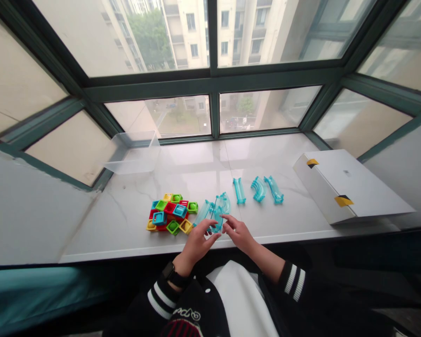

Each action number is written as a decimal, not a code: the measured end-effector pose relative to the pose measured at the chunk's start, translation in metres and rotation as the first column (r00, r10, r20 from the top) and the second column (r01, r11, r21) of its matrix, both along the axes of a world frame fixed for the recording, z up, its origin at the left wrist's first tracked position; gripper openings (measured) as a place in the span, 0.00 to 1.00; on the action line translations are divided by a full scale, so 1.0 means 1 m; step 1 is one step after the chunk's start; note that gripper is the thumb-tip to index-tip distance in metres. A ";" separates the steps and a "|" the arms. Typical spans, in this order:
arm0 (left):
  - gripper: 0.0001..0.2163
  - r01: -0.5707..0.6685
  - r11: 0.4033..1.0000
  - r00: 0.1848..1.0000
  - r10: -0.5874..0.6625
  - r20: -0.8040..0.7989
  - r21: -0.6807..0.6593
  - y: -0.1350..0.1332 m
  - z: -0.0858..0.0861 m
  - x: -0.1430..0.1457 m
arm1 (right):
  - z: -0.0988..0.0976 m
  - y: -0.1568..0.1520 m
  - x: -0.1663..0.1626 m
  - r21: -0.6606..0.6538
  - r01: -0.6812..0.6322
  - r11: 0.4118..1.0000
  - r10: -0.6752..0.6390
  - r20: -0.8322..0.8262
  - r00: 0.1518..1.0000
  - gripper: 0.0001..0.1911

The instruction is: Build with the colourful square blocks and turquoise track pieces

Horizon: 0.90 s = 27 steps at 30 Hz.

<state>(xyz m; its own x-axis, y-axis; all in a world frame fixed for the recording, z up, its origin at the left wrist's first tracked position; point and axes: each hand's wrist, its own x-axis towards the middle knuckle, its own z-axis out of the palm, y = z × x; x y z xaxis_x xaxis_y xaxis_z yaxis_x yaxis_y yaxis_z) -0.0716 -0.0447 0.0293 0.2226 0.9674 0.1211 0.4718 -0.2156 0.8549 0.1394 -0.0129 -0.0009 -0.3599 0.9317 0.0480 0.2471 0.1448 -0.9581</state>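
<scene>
My left hand (198,240) and my right hand (241,235) meet near the sill's front edge, around a clear blue marble-run track piece (217,217). Fingertips of both hands touch its near end, their fingers curled around it; part of the piece is hidden behind them. Just beyond and to the left lie more translucent blue track pieces, one straight (204,210) and one curved (224,201), partly overlapping in view. Left of my left hand sits a pile of red, yellow, green and blue hollow cube blocks (170,213).
Farther right, a straight track (239,191), a curved track (258,189) and another track piece (274,190) lie spaced apart on the white sill (196,159). A clear plastic bin (135,154) stands back left. A white box (351,187) with yellow-black tape occupies the right. Windows enclose the back.
</scene>
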 end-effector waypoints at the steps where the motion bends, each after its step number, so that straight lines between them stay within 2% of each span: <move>1: 0.13 0.032 1.000 0.999 -0.032 -0.007 0.000 0.000 0.001 0.003 | 0.001 0.000 -0.002 -0.069 -0.016 0.997 0.013 -0.036 0.999 0.22; 4: 0.12 0.111 0.994 0.993 -0.111 -0.029 -0.013 -0.002 0.005 0.009 | -0.001 -0.001 -0.007 -0.190 -0.015 0.982 -0.011 -0.132 0.991 0.22; 8: 0.17 0.120 0.991 0.993 -0.121 -0.018 -0.061 -0.004 0.007 0.011 | -0.003 0.000 -0.008 -0.229 0.014 0.973 -0.057 -0.186 0.981 0.20; 16: 0.20 0.071 0.996 0.997 -0.072 -0.005 -0.058 -0.003 0.001 0.011 | -0.003 0.005 0.000 -0.202 0.073 0.977 -0.106 -0.153 0.983 0.20; 23: 0.14 0.029 0.999 0.999 -0.030 -0.035 -0.029 0.002 -0.003 0.011 | -0.002 0.007 0.006 -0.155 0.060 0.986 -0.079 -0.122 0.989 0.20; 27: 0.13 0.039 0.992 0.999 -0.041 -0.009 -0.123 0.007 -0.005 0.012 | -0.005 0.009 0.008 -0.136 0.054 0.989 -0.067 -0.087 0.994 0.22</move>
<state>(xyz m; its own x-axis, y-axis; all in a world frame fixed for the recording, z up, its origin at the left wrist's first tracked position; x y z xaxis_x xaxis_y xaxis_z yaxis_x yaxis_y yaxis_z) -0.0599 -0.0380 0.0242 0.2621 0.9650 -0.0004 0.4746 -0.1285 0.8708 0.1473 -0.0034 -0.0063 -0.3025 0.9519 -0.0480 0.1620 0.0017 -0.9868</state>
